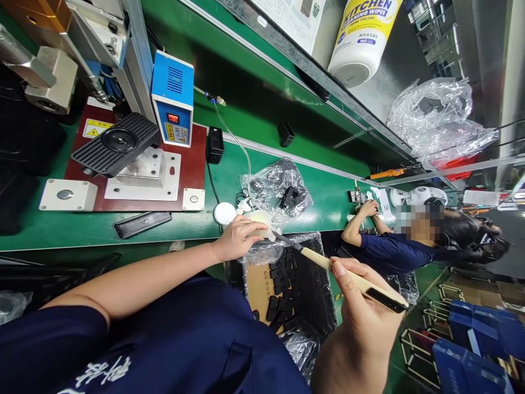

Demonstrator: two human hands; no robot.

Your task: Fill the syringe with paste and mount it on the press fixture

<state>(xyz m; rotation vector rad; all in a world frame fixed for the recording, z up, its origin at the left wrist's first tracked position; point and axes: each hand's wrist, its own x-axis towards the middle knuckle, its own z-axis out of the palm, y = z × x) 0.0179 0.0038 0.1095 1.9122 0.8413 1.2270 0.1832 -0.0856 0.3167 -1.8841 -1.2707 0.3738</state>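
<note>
My left hand (pixel 235 239) is closed around a small white jar (pixel 261 219) with pale contents, held at the front edge of the green bench (pixel 328 210). In my right hand (pixel 365 312) is a brush (pixel 315 258) with a pale wooden handle and a dark ferrule. Its whitish tip is beside the jar's rim; whether they touch I cannot tell. A round white lid (pixel 225 213) lies just left of the jar. Behind it rests a clear plastic bag (pixel 283 189) with black parts inside.
At the left stands a press fixture with a black ribbed pedal-shaped part (pixel 118 143), beside a blue control box (pixel 172 98). A black tray (pixel 141 225) lies at the bench edge. Below me is a box of black parts (pixel 281 279). A co-worker (pixel 394 246) sits at right.
</note>
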